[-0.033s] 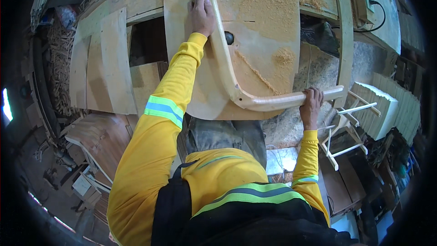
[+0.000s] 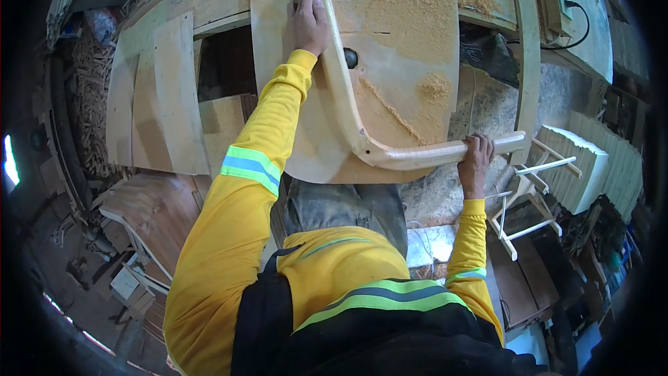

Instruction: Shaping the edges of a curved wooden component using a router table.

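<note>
A pale wooden L-shaped frame piece (image 2: pixel 353 108), with a rounded corner and a few small dark holes, lies on a large plywood board (image 2: pixel 390 104). My left hand (image 2: pixel 309 24) rests along the upper part of its long arm, fingers stretched out flat against its outer side. Around the shorter arm, close to its right end, my right hand (image 2: pixel 477 157) is closed. That end reaches past the board's right edge. Just inside the long arm, a dark round part (image 2: pixel 351 58) shows in a hole in the board.
Wood shavings (image 2: pixel 435 85) lie on the board and the bench behind it. Flat wooden panels (image 2: pixel 174 90) stand at left. To the right are a white slatted wooden frame (image 2: pixel 532 198), stacked pale boards (image 2: pixel 577 167) and a socket box (image 2: pixel 557 3) with black cables.
</note>
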The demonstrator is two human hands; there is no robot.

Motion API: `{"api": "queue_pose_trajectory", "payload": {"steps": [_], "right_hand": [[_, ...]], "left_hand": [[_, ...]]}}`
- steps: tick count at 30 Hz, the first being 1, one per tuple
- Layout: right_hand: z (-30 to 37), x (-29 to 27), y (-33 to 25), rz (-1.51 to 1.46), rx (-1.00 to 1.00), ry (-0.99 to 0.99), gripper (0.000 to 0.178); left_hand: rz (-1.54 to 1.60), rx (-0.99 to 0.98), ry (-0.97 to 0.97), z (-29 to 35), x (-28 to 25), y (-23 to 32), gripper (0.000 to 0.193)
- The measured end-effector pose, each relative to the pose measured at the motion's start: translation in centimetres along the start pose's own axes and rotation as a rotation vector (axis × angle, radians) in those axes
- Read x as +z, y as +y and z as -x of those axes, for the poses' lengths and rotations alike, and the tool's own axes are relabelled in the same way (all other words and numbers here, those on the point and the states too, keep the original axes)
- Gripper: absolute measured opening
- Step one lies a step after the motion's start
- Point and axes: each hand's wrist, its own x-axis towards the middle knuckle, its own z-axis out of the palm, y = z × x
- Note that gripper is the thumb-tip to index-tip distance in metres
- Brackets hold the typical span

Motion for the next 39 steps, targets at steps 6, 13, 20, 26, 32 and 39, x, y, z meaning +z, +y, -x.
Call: {"api": "queue_pose_trajectory", "payload": {"steps": [6, 13, 20, 26, 32, 39], "right_hand": [[0.4, 0.3, -0.9, 0.024, 0.023, 0.006, 0.024], [0.8, 0.6, -1.4, 0.029, 0.060, 0.014, 0.025], [0.7, 0.8, -1.5, 0.041, 0.063, 0.023, 0.026], [0.9, 0.9, -1.7, 0.044, 0.054, 0.035, 0.025], [1.2, 1.1, -2.1, 0.034, 0.070, 0.040, 0.026], [1.4, 1.2, -2.7, 0.025, 0.095, 0.051, 0.026]], "left_hand": [[-0.003, 0.019, -0.012, -0.5, 0.3, -0.5, 0.053], [-0.127, -0.090, -0.083, -0.6, 0.4, 1.0, 0.057], [-0.026, -0.131, -0.046, -0.6, 0.9, 0.8, 0.057], [0.004, -0.115, -0.038, -0.7, 0.7, 1.4, 0.063], [-0.038, -0.099, -0.054, -0.8, 0.7, 1.2, 0.066], [-0.020, -0.051, -0.017, -1.5, 1.2, 1.1, 0.064]]}}
